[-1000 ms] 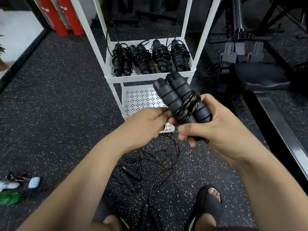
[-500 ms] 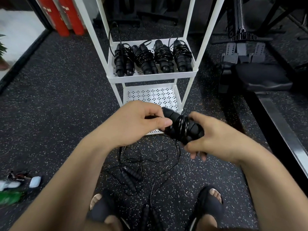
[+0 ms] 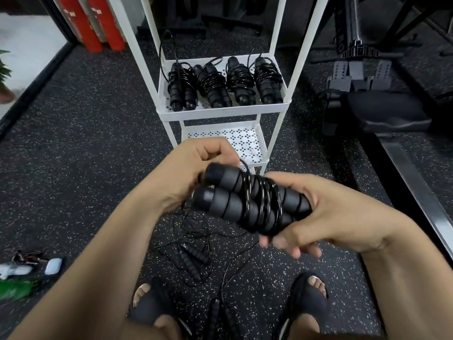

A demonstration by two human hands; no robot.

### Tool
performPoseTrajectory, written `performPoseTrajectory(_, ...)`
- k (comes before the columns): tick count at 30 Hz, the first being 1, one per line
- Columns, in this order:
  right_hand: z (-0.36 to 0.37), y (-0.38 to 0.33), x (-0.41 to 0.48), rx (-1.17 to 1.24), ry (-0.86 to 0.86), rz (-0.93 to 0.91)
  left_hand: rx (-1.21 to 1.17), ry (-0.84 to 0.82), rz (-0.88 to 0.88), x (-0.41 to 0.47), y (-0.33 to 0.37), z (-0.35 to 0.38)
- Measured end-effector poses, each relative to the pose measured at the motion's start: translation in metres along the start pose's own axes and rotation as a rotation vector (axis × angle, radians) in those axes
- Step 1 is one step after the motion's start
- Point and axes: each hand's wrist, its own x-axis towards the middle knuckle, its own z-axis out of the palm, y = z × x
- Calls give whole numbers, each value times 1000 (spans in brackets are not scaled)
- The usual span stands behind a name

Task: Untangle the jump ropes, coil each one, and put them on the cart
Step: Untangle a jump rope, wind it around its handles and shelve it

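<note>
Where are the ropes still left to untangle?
In the head view the tangled ropes lie on the speckled floor at lower centre, just ahead of the sandalled feet and short of the white cart.

Dim indoor light, brighter top left; wide-angle edge distortion; slight motion blur.
</note>
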Motion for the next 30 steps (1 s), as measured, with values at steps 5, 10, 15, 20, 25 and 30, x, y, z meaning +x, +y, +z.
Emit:
performPoseTrajectory(5, -1, 8, 8, 194, 203, -189, 96, 139, -148, 4, -7, 24)
performPoseTrajectory(10, -4, 10, 18, 238, 487, -271, 244, 95, -155, 11, -16, 44)
performPoseTrajectory(15, -7, 17, 25, 162, 670, -188, 628, -29, -166, 9, -11, 54)
performPoseTrajectory(20, -14, 28, 31, 29, 802, -107, 783, -182, -180, 1, -6, 55)
performPoseTrajectory(25, -21, 34, 31, -189, 813, 6, 769, -226, -122, -6, 13, 47)
performPoseTrajectory(30, -10, 31, 33, -366, 623, 118, 585, -114, -54, -7, 22, 34)
